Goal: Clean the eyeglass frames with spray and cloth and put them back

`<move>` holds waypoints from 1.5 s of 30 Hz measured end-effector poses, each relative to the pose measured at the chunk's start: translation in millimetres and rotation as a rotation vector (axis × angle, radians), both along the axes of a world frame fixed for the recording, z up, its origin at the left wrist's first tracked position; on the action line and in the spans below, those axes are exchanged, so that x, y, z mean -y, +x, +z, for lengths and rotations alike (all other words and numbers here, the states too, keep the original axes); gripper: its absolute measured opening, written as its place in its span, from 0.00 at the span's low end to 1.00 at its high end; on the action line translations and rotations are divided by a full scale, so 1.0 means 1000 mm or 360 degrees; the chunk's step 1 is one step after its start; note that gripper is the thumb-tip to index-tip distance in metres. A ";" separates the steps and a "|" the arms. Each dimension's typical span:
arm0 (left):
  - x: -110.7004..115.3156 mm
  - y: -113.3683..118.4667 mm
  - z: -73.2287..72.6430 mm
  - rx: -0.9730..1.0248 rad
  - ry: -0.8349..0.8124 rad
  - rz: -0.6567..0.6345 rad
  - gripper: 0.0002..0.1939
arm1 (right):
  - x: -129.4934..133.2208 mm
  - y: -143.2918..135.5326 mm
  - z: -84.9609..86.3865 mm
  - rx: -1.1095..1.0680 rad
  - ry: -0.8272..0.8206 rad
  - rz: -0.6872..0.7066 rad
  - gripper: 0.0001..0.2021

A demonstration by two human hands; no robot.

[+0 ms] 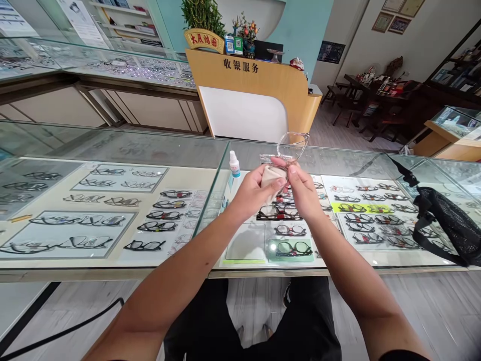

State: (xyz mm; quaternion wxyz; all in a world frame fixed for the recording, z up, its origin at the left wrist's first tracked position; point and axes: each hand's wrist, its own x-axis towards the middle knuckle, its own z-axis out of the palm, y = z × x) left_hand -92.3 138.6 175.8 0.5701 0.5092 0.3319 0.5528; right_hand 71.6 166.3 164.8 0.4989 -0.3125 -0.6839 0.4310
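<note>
A pair of clear-framed eyeglasses (292, 145) is held up above the glass counter, one round lens rising over the fingers. My left hand (255, 190) is closed around a beige cloth (273, 175), its thumb pressing the cloth against the glasses. My right hand (302, 188) pinches the glasses near the lower edge of the lens, right beside the cloth. The part of the frame between both hands is hidden by fingers and cloth. Just left of the hands, a small white spray bottle (234, 164) with a blue label stands upright on the counter.
Rows of eyeglasses (290, 230) lie inside the glass display case (150, 268) below my hands. A black mesh bag (438, 215) with straps rests on the right of the counter. Beyond stands a wooden reception desk (255, 80) with a plant (203, 17).
</note>
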 end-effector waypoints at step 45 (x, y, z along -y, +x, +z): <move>-0.010 -0.007 -0.010 -0.0061 -0.0011 -0.0064 0.36 | -0.004 0.006 0.003 -0.0067 -0.0061 0.0015 0.29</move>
